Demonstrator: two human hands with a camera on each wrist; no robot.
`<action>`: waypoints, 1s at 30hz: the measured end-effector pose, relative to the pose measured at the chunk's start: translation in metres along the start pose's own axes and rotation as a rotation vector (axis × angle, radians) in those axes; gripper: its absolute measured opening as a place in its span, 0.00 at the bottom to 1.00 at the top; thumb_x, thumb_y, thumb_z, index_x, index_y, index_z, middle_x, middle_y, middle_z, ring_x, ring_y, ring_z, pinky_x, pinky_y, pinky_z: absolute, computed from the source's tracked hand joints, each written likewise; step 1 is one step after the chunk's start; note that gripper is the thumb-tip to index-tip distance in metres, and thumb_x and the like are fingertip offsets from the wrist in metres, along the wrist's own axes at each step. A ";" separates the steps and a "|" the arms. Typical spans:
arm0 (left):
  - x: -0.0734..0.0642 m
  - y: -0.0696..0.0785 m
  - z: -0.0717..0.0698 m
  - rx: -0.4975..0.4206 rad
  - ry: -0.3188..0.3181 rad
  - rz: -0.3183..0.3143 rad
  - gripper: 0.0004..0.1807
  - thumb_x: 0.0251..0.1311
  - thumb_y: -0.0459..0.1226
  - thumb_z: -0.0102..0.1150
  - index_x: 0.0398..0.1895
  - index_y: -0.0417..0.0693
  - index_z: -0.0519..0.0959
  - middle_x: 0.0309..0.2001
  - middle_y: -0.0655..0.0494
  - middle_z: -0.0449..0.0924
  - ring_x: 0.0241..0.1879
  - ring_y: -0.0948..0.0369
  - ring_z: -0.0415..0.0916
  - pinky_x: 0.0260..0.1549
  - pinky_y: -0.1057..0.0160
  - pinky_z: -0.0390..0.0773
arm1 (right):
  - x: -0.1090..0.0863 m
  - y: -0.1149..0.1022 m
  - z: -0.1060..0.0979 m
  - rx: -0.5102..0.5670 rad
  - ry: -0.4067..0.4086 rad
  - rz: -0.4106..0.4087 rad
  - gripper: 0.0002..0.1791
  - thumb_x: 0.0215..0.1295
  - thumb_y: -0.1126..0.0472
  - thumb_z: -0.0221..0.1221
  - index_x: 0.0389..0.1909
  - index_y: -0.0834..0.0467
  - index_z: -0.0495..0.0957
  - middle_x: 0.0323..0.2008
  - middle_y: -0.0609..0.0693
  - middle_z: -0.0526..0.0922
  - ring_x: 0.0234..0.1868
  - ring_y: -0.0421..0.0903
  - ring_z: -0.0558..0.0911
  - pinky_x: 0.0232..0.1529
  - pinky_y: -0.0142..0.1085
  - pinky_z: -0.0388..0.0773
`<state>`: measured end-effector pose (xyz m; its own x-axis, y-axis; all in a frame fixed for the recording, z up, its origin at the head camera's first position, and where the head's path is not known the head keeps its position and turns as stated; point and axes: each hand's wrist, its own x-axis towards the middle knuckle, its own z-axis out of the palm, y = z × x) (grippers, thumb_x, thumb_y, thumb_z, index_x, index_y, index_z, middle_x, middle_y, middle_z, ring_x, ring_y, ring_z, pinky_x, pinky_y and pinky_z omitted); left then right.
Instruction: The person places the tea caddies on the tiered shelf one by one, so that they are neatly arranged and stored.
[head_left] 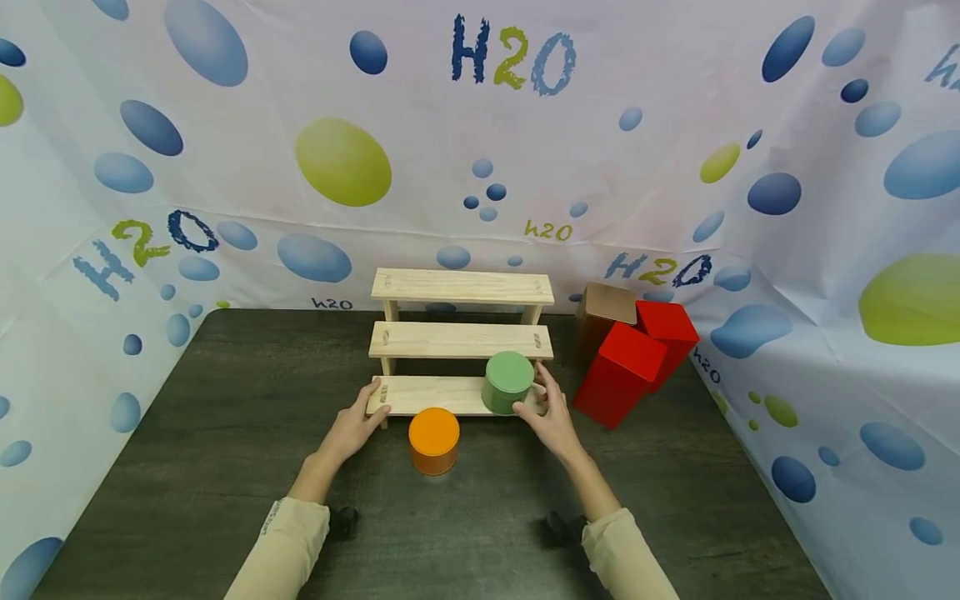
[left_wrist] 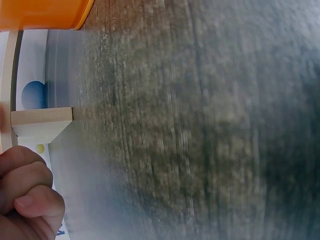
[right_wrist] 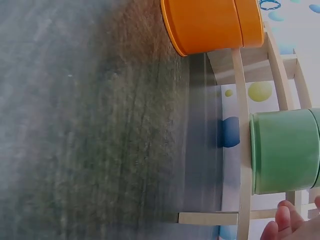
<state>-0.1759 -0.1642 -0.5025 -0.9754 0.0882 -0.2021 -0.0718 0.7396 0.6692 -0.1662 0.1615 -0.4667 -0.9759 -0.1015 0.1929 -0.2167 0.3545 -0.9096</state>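
A three-tier light wooden stand (head_left: 435,396) stands on the dark table. My left hand (head_left: 351,429) grips the left end of its lowest board; in the left wrist view the curled fingers (left_wrist: 30,185) are beside the stand's leg. A green round canister (head_left: 508,382) sits upright near the right end of that board. Just right of it is my right hand (head_left: 551,414), thumb and fingers spread apart, its fingertips (right_wrist: 282,220) close beside the canister; whether they touch it I cannot tell. An orange round canister (head_left: 434,442) stands upright in front of the stand.
Two red boxes (head_left: 622,367) and a brown box (head_left: 603,308) stand together to the right of the stand. Behind the table (head_left: 225,433) hangs a white curtain (head_left: 435,167) with blue and green spots. Dark blurred patches lie near both sleeves.
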 end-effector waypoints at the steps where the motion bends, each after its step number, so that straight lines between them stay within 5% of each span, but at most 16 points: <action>1: 0.000 0.000 0.000 0.002 0.001 0.006 0.36 0.66 0.50 0.44 0.71 0.47 0.46 0.42 0.32 0.74 0.23 0.55 0.64 0.29 0.55 0.67 | 0.000 0.006 0.000 -0.001 -0.003 0.003 0.41 0.56 0.68 0.61 0.68 0.66 0.50 0.58 0.66 0.64 0.46 0.60 0.65 0.56 0.55 0.55; 3: 0.001 0.000 0.000 -0.001 0.000 0.005 0.36 0.66 0.50 0.44 0.71 0.47 0.46 0.42 0.33 0.74 0.24 0.54 0.65 0.30 0.55 0.67 | -0.002 0.017 0.000 -0.012 -0.007 0.015 0.42 0.56 0.65 0.62 0.68 0.63 0.50 0.58 0.64 0.64 0.45 0.57 0.65 0.52 0.51 0.62; 5: 0.000 0.001 -0.001 0.004 0.005 0.012 0.36 0.66 0.50 0.44 0.71 0.47 0.46 0.54 0.29 0.68 0.32 0.48 0.72 0.35 0.50 0.69 | -0.005 0.017 -0.001 -0.030 -0.016 0.036 0.42 0.56 0.64 0.62 0.68 0.63 0.50 0.58 0.63 0.65 0.44 0.54 0.65 0.42 0.45 0.68; 10: -0.002 0.001 -0.001 0.008 0.008 0.012 0.36 0.67 0.50 0.44 0.71 0.46 0.46 0.61 0.28 0.59 0.46 0.39 0.72 0.42 0.43 0.68 | -0.014 0.004 -0.003 -0.035 -0.021 0.053 0.41 0.56 0.67 0.61 0.68 0.65 0.50 0.58 0.66 0.65 0.43 0.57 0.64 0.37 0.40 0.62; 18: -0.001 0.000 0.000 -0.002 0.007 0.014 0.35 0.67 0.50 0.44 0.71 0.47 0.46 0.58 0.29 0.65 0.43 0.42 0.73 0.41 0.45 0.68 | -0.029 -0.024 -0.004 -0.031 -0.031 0.014 0.37 0.56 0.70 0.60 0.65 0.71 0.52 0.53 0.70 0.68 0.38 0.49 0.64 0.35 0.39 0.61; 25: -0.001 0.000 0.000 0.001 0.005 0.005 0.36 0.67 0.51 0.43 0.71 0.47 0.46 0.57 0.30 0.67 0.41 0.44 0.73 0.39 0.46 0.69 | -0.030 0.007 0.005 -0.009 -0.037 0.006 0.35 0.57 0.68 0.61 0.64 0.61 0.57 0.52 0.62 0.72 0.39 0.55 0.66 0.35 0.40 0.63; 30: -0.002 0.000 0.000 0.000 0.004 0.002 0.36 0.66 0.52 0.43 0.71 0.47 0.45 0.58 0.30 0.65 0.45 0.39 0.72 0.41 0.44 0.68 | -0.033 0.008 0.011 -0.009 -0.054 -0.021 0.32 0.56 0.67 0.61 0.61 0.60 0.61 0.50 0.60 0.74 0.37 0.55 0.65 0.34 0.34 0.61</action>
<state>-0.1743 -0.1642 -0.5019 -0.9764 0.0872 -0.1978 -0.0697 0.7391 0.6699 -0.1355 0.1573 -0.4843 -0.9684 -0.1593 0.1918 -0.2380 0.3605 -0.9019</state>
